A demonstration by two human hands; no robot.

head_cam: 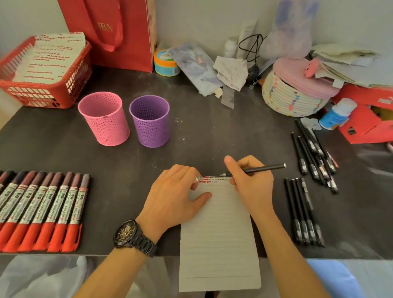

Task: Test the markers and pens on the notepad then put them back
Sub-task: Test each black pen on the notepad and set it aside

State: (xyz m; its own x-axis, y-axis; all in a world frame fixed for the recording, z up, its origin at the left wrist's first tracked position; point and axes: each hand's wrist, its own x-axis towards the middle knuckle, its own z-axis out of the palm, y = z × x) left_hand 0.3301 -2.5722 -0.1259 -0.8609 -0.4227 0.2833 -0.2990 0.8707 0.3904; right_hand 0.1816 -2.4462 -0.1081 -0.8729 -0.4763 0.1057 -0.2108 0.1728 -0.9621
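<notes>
**Bench (214, 131), dark grey, contents from left to right.**

1. Red plastic lattice basket (26, 85), 10 o'clock, holding paper sheets marked in red.
2. Row of red-capped, dark-barrelled markers (33, 210), 8 o'clock, lying side by side and touching.
3. Pink perforated plastic cup (105, 123), 11 o'clock, upright.
4. Purple perforated plastic cup (150, 125), just beside the pink one, upright.
5. Left hand (173, 197), centre, black wristwatch (128, 233) on the wrist. It rests on the top-left corner of item 6, thumb lying on the page and fingers bent. A small pale object shows at the fingertips; whether it is pinched cannot be told.
6. White lined paper notepad (219, 238), 6 o'clock, overhanging the near edge of the bench. A band of small red marks runs along its top line.
7. Right hand (252, 184), at the notepad's top-right corner, gripping a slim black pen (266, 168), tip at the marked line.
8. Four black pens in a neat row (298, 210), 4 o'clock.
9. Loose heap of black pens (313, 153), 3 o'clock.
</notes>
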